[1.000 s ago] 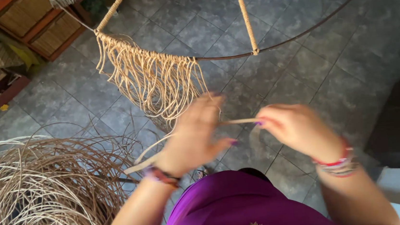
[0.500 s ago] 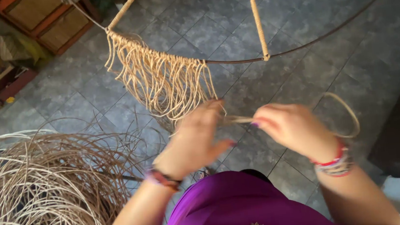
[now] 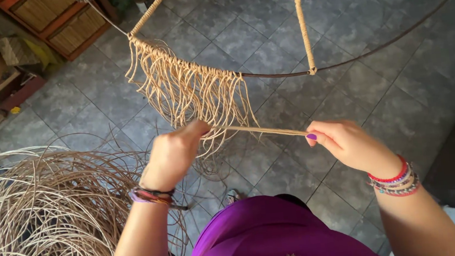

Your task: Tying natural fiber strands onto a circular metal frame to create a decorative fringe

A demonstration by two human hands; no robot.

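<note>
Cane strand (image 3: pixel 263 131) stretched taut between our hands: left hand (image 3: pixel 174 154) fisted on one end, right hand (image 3: pixel 349 143) pinching the other, below the fringed hoop (image 3: pixel 278 74).

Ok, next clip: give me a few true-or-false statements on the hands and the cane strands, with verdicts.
1. Both hands hold one cane strand stretched between them. True.
2. The left hand is lower in the picture than the right hand and empty. False: they are about level, and it grips the strand.
3. A fringe of strands hangs from the dark hoop. True.
4. The loose cane coil lies by the right arm. False: it lies on the left side.
5. The floor is wooden planks. False: grey tiles.
</note>
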